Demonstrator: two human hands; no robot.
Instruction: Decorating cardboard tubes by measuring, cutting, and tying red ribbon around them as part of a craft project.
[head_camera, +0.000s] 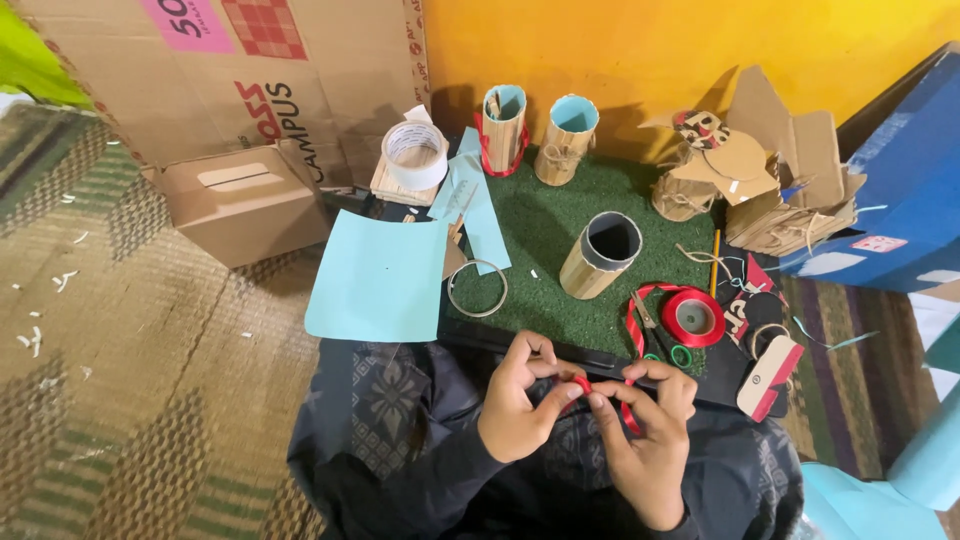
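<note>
one red ribbon (583, 384), three cardboard tubes (600, 254)

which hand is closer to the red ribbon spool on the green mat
Right. The right hand sits just below the red ribbon spool; the left hand is farther off, down and to the spool's left.

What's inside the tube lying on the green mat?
The tube lies tilted with its open end toward the camera. Inside, only a dark lining and shadow show; nothing sticks out. Its far end is hidden, so anything deep inside cannot be seen. The green mat lies under it.
</note>
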